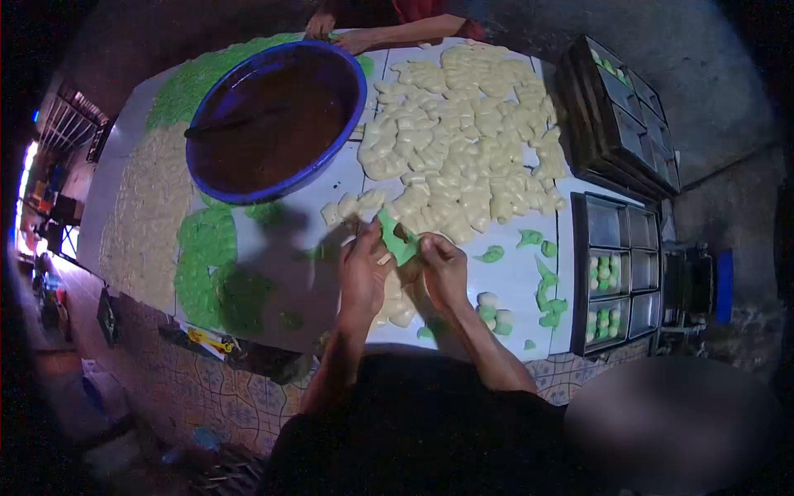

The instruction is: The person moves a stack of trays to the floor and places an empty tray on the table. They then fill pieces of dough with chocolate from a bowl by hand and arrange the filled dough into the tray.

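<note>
Between my two hands, above the table, is a flattened piece of green dough (397,245) with a dark brown lump on it. My left hand (364,269) is closed on its left edge, thumb and fingers pressed together. My right hand (442,269) pinches its right edge. Pale cream dough pieces (463,140) are spread over the table just beyond. Near my right wrist sits a small cluster of green and cream balls (495,314). Scattered green dough pieces (547,293) lie farther right.
A blue basin (285,192) of brown filling stands at the back left, with a dark utensil in it. Green dough (203,273) covers the left side. Divided trays (581,273) stand at the right, some holding balls. Another person's hands (354,40) are at the far edge.
</note>
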`<state>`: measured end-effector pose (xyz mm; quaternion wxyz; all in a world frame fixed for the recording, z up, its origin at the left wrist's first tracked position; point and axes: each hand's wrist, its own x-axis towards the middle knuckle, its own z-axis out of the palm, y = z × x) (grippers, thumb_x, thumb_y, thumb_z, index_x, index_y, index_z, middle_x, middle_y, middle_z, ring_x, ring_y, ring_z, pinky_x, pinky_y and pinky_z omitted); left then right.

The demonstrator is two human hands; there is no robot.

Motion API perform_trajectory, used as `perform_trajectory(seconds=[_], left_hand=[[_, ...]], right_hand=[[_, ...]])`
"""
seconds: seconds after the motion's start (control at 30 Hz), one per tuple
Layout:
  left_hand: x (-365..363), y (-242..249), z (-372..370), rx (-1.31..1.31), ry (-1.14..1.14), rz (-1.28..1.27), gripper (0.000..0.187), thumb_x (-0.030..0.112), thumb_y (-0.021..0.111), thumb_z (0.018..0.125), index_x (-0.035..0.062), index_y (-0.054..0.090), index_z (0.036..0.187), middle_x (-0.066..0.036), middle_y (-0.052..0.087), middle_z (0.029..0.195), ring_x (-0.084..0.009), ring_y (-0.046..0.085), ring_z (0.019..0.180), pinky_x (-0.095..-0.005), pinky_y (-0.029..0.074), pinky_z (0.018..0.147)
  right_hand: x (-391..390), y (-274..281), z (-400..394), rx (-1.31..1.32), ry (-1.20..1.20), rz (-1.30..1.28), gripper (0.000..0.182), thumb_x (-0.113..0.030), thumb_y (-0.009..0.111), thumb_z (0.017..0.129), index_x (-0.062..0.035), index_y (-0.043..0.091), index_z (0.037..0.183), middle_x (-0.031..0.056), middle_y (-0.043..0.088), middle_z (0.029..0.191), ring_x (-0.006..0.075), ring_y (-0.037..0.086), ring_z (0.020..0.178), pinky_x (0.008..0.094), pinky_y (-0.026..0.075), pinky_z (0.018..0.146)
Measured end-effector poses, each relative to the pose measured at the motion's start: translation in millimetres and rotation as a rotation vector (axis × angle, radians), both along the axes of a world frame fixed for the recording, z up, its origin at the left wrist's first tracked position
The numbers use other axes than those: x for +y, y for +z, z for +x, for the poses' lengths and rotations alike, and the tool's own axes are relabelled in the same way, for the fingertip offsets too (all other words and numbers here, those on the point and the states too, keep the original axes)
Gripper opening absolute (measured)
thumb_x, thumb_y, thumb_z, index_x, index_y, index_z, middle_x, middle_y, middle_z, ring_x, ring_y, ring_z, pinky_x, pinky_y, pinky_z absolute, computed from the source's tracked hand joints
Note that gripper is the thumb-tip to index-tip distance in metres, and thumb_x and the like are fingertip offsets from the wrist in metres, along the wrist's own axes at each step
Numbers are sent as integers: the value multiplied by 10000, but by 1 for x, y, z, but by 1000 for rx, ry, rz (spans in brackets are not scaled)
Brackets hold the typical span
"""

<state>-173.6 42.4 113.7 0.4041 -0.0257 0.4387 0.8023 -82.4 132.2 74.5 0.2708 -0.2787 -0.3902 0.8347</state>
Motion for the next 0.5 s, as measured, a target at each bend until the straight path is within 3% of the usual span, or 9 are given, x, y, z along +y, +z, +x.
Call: perform_trajectory(seconds=[0.07,0.1,0.13,0.17,0.2,0.27,0.33,0.4,0.5], left_hand=[[-7,3,20,123,-110,127,400,160,496,948,-44,474,1291,-98,576,1117,-156,566,990,-317,463,881],[-10,-8,27,78,-97,24,377,8,515,910,-43,481,1283,-66,596,1040,-104,565,928,-248,480,806],[-15,-10,33,76,-120,22,377,8,515,910,-43,481,1283,-66,596,1040,-104,565,928,-248,480,806],[-17,-7,38,357,-214,-87,384,-20,526,896,-52,483,1276,-67,606,1021,-99,574,906,-236,483,778],[-20,-5,42,646,-303,-190,392,-48,537,882,-61,485,1270,-67,616,1002,-93,584,884,-224,487,749],[-22,-8,53,831,-370,-267,357,-64,546,877,-93,503,1231,-102,613,1052,-107,614,897,-238,517,744],[-24,-27,67,818,-381,-159,273,-45,556,889,-109,553,1154,-113,600,1064,-128,629,893,-246,526,778],[-22,-25,85,579,-319,-59,194,3,585,900,-121,590,1049,-100,580,1023,-128,626,800,-239,525,761],[-23,-23,95,586,-356,-139,182,124,644,899,-53,614,928,-12,539,801,-65,521,643,-181,488,609]], right_hand=[[-4,6,21,-168,34,736,348,-79,655,811,8,603,1144,75,521,1079,170,486,820,285,427,733],[-6,3,33,-205,40,1021,360,-31,639,797,-7,607,1155,74,517,1103,185,481,799,286,417,757],[-6,1,43,-246,47,1305,386,16,623,783,-22,611,1166,73,513,1128,200,476,777,286,406,780],[0,4,52,-200,85,1420,364,3,624,786,-23,613,1149,104,511,1111,223,502,797,278,427,758],[4,5,62,-212,66,1418,364,3,624,786,-23,613,1149,104,511,1111,223,502,797,278,427,758],[9,7,75,-99,73,1330,324,3,640,777,-29,625,1099,108,517,1096,220,533,844,288,453,752],[4,14,82,-60,-120,945,88,15,636,815,-2,658,899,104,543,1054,185,563,942,291,481,786],[4,7,90,-54,-183,803,139,-27,678,800,15,654,930,118,556,1068,204,588,930,296,480,791],[0,16,104,-130,15,1125,162,-83,651,844,8,684,975,118,556,1075,204,600,916,295,482,758]])
